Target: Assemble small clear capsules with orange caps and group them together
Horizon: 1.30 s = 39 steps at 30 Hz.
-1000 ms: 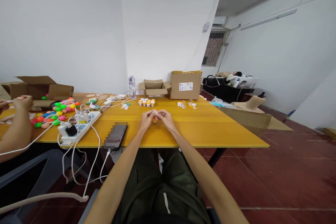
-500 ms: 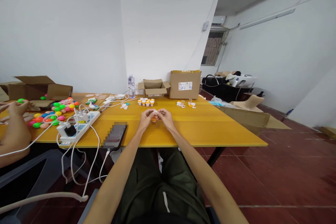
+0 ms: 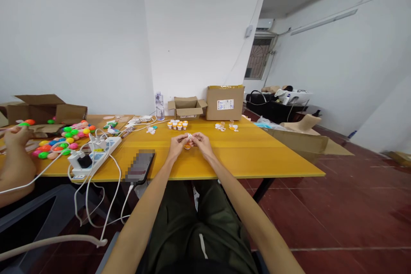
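My left hand (image 3: 177,146) and my right hand (image 3: 203,144) meet above the table, fingertips pinched on a small white piece with dark spots (image 3: 189,136). Its kind is too small to make out. Just beneath the fingers is a small orange round container (image 3: 187,147), partly hidden by them. Farther back, several small orange bottles with white caps (image 3: 177,125) stand in a group. To the right lie loose white caps and orange pieces (image 3: 220,126) near a small clear cup (image 3: 231,123).
On the yellow table (image 3: 257,158) are a phone (image 3: 141,167), a power strip (image 3: 98,160) with tangled white cables, and colourful balls (image 3: 66,139). Behind stand a water bottle (image 3: 159,106), an open carton (image 3: 188,107) and a larger box (image 3: 224,103). A co-worker's hand (image 3: 16,137) holds balls at left.
My hands stay together on the white piece, with slight finger movement. The view has shifted a little. At left, an orange ball now shows beside the green one at the co-worker's hand.
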{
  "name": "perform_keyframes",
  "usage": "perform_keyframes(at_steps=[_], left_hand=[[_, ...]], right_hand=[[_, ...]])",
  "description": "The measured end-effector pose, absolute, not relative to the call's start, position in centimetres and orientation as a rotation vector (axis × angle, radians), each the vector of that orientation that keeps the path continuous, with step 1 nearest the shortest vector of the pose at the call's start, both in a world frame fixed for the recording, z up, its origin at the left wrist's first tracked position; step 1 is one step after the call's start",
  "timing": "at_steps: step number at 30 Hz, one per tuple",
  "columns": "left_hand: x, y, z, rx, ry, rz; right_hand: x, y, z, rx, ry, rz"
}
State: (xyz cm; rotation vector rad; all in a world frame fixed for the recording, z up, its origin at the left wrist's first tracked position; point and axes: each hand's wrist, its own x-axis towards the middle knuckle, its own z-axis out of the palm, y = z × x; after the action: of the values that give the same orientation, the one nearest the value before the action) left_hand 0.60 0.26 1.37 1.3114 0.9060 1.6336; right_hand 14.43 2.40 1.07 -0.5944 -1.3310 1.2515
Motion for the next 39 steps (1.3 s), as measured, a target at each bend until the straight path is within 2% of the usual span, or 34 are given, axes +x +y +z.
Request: perform_keyframes(at_steps=[17,39], left_hand=[[0.66,0.11,1.43,1.38,0.894,1.633],[0.91,-0.19,1.71,1.523,0.901,1.631]], right_hand=[[14.4,2.5,0.66,-0.566,-1.243,1.366],[14.6,2.53,0.7,-0.581,-1.226,1.359]])
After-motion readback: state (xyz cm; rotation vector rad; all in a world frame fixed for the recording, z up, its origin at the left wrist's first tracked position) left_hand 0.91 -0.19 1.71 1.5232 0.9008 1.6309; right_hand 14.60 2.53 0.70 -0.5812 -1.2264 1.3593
